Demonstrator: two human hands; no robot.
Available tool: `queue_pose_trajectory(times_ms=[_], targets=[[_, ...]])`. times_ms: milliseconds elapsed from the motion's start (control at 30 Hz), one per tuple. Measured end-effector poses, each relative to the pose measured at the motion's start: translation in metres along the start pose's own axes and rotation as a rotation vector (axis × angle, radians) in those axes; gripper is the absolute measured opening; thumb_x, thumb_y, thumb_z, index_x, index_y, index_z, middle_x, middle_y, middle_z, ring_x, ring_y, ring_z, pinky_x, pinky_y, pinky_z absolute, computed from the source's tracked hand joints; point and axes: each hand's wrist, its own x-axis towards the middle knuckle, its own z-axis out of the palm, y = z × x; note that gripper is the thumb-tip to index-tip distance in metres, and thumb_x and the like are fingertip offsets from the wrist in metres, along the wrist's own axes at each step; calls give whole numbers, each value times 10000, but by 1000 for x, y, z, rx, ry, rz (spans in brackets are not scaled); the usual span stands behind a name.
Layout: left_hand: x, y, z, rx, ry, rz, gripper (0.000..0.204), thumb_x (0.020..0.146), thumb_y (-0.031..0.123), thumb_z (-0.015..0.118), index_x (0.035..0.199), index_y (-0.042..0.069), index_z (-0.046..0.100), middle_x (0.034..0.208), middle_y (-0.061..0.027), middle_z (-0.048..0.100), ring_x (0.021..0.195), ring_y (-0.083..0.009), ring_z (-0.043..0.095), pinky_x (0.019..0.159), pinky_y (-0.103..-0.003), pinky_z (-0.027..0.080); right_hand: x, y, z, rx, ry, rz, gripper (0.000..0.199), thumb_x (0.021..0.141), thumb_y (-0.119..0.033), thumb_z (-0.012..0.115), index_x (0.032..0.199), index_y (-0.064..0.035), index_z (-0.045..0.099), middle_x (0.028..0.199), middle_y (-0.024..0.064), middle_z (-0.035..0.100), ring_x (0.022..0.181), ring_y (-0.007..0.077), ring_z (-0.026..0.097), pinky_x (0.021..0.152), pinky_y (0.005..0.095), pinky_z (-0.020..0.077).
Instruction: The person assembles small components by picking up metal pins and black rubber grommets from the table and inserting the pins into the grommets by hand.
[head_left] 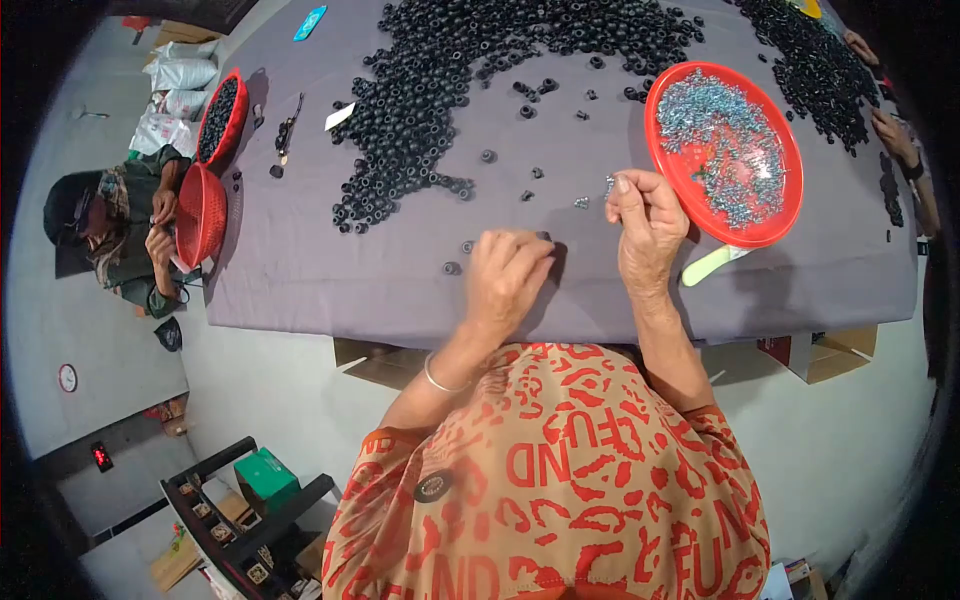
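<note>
My left hand (505,283) is low over the grey cloth, fingers curled and pressed together, slightly blurred. A small black round piece (545,236) shows at its fingertips; whether it is gripped I cannot make out. Two black ring-like pieces (452,268) lie just left of that hand. Raised on the right, my right hand (650,225) pinches a tiny silvery metal piece (610,184), which looks like a screw, between thumb and forefinger. Another small metal piece (581,203) rests on the cloth between my hands. Beside my right hand, a red round tray (795,190) holds many such silvery pieces.
A big heap of black ring-like pieces (400,140) spreads across the far cloth (330,280). A pale-green handle (708,266) sticks out by the tray. More black parts (810,70) lie far right, near another person's hands (893,135). A person at left works by red baskets (203,215).
</note>
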Motion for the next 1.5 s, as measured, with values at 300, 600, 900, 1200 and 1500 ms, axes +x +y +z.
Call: queue_pose_trajectory(times_ms=[300,600,900,1200,1500], targets=[[-24,-7,-32,102,239,-207,387,604,146,760,945,65,596,968,-70,564,907,-258,492,799,-375,378,-3,2,1,-94,-9,-31,76,860,-51,554,864,24,562,666,32,535,563,79,464,517,206,385],[-14,-4,-36,151,213,-158,344,608,172,749,911,82,613,957,-59,556,908,-263,482,800,-377,370,-9,6,5,-175,-37,-79,67,857,-46,563,876,19,567,682,16,539,590,59,462,528,184,382],[-3,-3,-30,165,117,-134,223,597,155,728,777,103,606,962,-41,549,944,-255,478,783,-380,366,-11,5,2,-260,-28,-80,56,857,-52,570,862,3,570,687,-3,536,589,43,450,531,174,377],[51,-23,-29,308,240,-104,166,687,66,672,845,91,627,840,-37,565,796,-236,494,670,-348,381,-13,0,6,-273,-47,-97,70,841,-66,602,867,-4,583,699,-24,538,617,32,457,560,168,381],[60,-54,-49,328,251,-164,169,699,69,660,864,89,630,886,-59,590,821,-255,516,704,-374,392,-16,-4,5,-300,-109,-73,50,843,-44,588,869,-2,580,707,-22,538,626,32,460,571,170,384]])
